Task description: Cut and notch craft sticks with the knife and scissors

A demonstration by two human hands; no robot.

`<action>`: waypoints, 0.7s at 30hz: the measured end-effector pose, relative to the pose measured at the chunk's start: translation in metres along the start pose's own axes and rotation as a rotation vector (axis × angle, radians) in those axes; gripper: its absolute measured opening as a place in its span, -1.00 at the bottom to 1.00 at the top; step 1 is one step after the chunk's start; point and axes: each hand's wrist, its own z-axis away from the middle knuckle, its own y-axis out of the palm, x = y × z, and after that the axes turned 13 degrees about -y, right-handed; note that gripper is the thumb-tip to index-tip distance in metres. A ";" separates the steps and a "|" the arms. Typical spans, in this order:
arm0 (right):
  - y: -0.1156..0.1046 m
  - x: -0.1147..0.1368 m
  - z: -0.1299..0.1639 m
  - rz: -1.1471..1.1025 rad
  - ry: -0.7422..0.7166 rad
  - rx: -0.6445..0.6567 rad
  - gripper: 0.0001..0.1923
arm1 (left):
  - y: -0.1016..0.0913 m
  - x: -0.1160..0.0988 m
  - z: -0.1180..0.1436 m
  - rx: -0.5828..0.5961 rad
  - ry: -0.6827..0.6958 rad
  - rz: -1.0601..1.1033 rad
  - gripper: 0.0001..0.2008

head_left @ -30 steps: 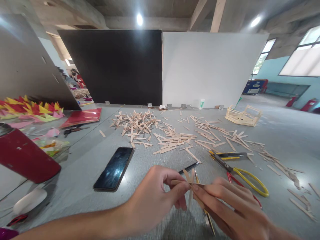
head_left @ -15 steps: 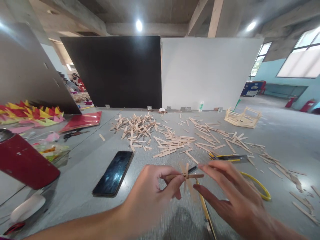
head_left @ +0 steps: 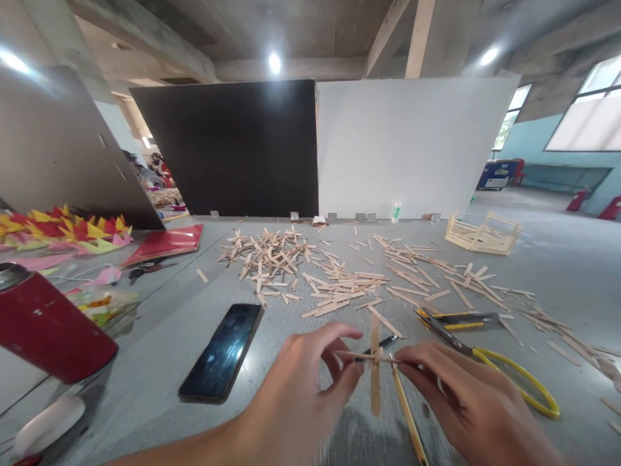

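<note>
A cross of flat wooden craft sticks (head_left: 375,391) hangs above the table between my two hands. My right hand (head_left: 458,388) is closed, pinching the right end of its crosswise stick between thumb and fingertips. Around the left end is my left hand (head_left: 315,382), its index finger raised and the thumb lower, with a gap where the stick passes; its grip looks loose. Behind the cross lies a dark pen-like tool (head_left: 391,342). Below it is a slender yellow tool (head_left: 408,411). Yellow-handled scissors (head_left: 521,382) rest beside my right hand, partly hidden by it.
Loose craft sticks (head_left: 339,288) and a heap of crossed sticks (head_left: 266,252) cover the middle. A phone (head_left: 220,353), a red flask (head_left: 53,330) and a white mouse (head_left: 48,426) lie left. A stick frame (head_left: 482,236) stands back right, before a white panel (head_left: 412,149).
My right hand has closed on the right end of the cross. The cross has turned, and my left index finger has lifted from it. The view has shifted slightly, showing more of the scissors.
</note>
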 end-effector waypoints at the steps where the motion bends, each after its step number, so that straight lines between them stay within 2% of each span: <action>1: 0.000 -0.001 0.001 0.001 -0.004 0.005 -0.92 | 0.001 0.003 0.000 -0.012 0.025 -0.016 -0.65; 4: 0.000 -0.001 0.002 0.001 -0.020 0.011 -0.91 | 0.003 0.011 -0.002 -0.020 0.077 -0.073 -0.51; 6: 0.000 -0.001 0.001 -0.008 -0.016 0.012 -0.90 | 0.003 0.015 -0.004 -0.005 0.035 -0.103 -0.45; 8: 0.001 -0.001 -0.001 -0.026 -0.002 0.011 -0.89 | 0.002 0.014 -0.005 0.066 -0.014 -0.077 -0.45; 12: 0.003 -0.001 -0.003 -0.067 0.036 0.022 -0.87 | -0.003 0.002 -0.008 0.260 0.040 0.088 -0.74; 15: 0.001 -0.001 -0.003 -0.024 0.053 0.033 -0.81 | -0.007 -0.004 -0.010 0.307 0.001 0.129 -0.85; 18: -0.007 -0.002 -0.003 0.054 0.207 0.057 -0.65 | -0.010 -0.005 -0.013 0.278 -0.039 0.152 -0.86; 21: -0.018 -0.007 -0.004 -0.131 0.420 0.072 -0.60 | -0.013 -0.005 -0.015 0.245 -0.035 0.153 -0.85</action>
